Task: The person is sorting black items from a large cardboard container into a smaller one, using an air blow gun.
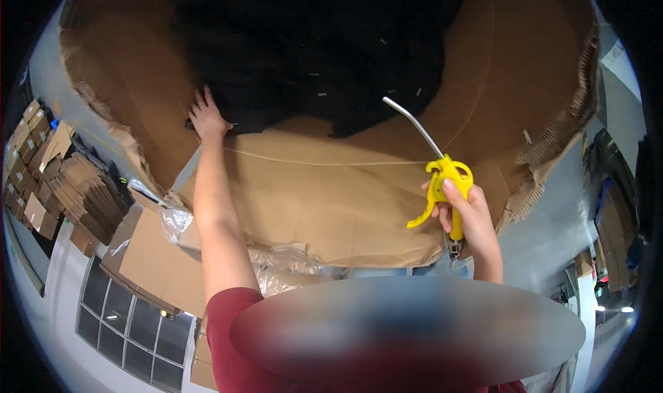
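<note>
My right hand is wrapped round a yellow air blow gun and holds it upright. Its long, bent metal nozzle points up and to the left, towards a black cloth. A metal hose fitting shows at the lower end of the gun. My left hand lies with spread fingers at the lower left edge of the black cloth. Small pale bits, perhaps threads, are scattered over the cloth. Beneath it is a large sheet of brown cardboard.
Torn, corrugated edges run along the cardboard's right side. Clear plastic film bunches at its near edge. Flattened cartons and stacked boxes stand at the left. A gridded window shows at lower left.
</note>
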Motion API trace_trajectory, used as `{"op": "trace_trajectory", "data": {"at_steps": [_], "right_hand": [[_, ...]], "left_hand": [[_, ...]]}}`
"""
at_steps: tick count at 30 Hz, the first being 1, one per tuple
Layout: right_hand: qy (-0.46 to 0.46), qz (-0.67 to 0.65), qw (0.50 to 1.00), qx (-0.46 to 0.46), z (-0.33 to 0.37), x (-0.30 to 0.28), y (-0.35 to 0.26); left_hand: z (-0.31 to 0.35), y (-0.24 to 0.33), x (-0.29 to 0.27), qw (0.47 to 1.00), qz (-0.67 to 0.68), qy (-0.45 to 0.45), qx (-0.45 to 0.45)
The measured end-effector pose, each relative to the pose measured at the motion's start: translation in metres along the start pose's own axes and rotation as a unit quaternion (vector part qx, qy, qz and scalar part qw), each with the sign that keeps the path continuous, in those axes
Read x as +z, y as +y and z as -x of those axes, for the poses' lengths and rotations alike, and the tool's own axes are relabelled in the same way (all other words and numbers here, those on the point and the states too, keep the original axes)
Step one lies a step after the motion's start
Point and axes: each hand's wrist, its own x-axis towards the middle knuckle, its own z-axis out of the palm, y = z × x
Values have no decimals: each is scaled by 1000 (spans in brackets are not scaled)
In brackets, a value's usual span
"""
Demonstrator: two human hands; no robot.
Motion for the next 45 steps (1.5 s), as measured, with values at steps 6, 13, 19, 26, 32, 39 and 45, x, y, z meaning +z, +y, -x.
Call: {"op": "trace_trajectory", "data": {"at_steps": [6, 13, 19, 26, 32, 39, 45], "right_hand": [[28, 30, 999, -8, 2, 8, -2], [-151, 125, 973, 125, 0, 38, 10], [-113, 213, 968, 65, 9, 49, -2], [-14, 175, 984, -39, 8, 21, -7], [-93, 117, 986, 71, 10, 5, -19], [-114, 117, 984, 72, 8, -11, -17], [-38, 178, 982, -40, 4, -33, 2]], "left_hand": [[20, -31, 16, 981, 186, -11, -54], [109, 7, -79, 818, 573, 38, -8], [156, 39, -123, 645, 759, -29, -86], [174, 92, -129, 556, 817, 21, -151], [162, 83, -87, 139, 938, -177, -265], [175, 106, -142, 698, 695, 55, -160], [267, 50, -250, 824, 471, 251, -189]]}}
